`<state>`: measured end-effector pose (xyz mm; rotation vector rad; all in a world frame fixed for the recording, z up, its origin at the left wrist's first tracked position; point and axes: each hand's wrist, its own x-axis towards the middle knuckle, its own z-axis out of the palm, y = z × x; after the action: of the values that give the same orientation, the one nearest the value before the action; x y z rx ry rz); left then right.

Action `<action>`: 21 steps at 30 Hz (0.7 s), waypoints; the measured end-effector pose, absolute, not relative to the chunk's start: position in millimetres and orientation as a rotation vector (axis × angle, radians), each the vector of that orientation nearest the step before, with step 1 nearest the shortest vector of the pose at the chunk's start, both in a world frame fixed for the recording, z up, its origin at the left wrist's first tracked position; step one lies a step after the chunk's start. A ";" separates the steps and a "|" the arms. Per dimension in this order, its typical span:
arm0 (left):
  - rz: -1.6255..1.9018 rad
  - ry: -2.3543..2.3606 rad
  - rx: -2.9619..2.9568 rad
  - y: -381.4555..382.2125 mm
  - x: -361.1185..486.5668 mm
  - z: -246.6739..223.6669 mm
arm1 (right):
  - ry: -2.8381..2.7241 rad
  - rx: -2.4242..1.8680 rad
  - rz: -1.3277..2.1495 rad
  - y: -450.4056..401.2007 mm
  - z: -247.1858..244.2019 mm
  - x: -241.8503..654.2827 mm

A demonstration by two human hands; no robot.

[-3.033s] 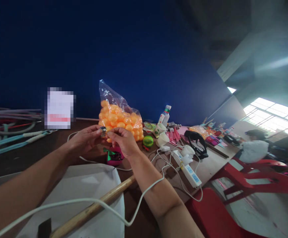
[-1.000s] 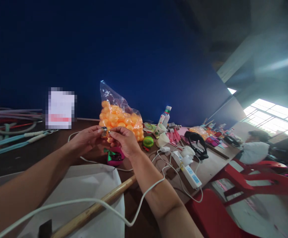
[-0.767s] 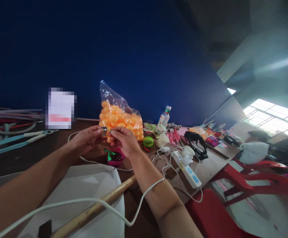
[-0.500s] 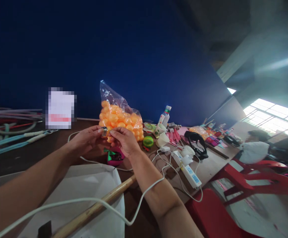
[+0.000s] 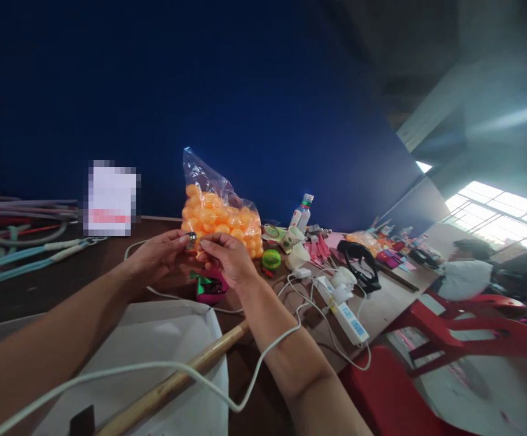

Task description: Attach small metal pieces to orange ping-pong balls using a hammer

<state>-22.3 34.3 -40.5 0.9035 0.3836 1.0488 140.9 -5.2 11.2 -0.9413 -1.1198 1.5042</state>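
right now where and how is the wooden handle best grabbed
Grip the wooden handle from above, probably between the dark piece at its near end and the white cable crossing it. It is long, slim and slanted, so fingers should wrap across its length. That stretch looks uncovered, while the far end disappears behind the right forearm.

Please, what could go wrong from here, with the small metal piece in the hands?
The small metal piece is held only by fingertips of the left hand, with the right hand close beside it, so it might slip and drop.

The white cable loops across the right forearm; it could catch if that arm moves.
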 end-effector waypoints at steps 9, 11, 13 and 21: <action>1.054 0.383 0.894 36.7 -22.6 -45.4 | -1.129 -0.972 1.533 -5.1 11.2 142.2; 1.034 0.388 0.893 35.8 -22.3 -44.6 | -1.127 -0.969 1.532 -4.8 10.8 142.3; 1.024 0.373 0.896 35.0 -21.8 -43.2 | -1.130 -0.971 1.533 -4.7 10.9 142.1; 1.040 0.411 0.851 32.6 -20.1 -39.7 | -1.143 -0.971 1.524 -5.3 11.9 141.8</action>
<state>-20.1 32.6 -39.7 0.8514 0.4110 1.0397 141.8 -5.3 11.9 -0.9714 -1.1429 1.5241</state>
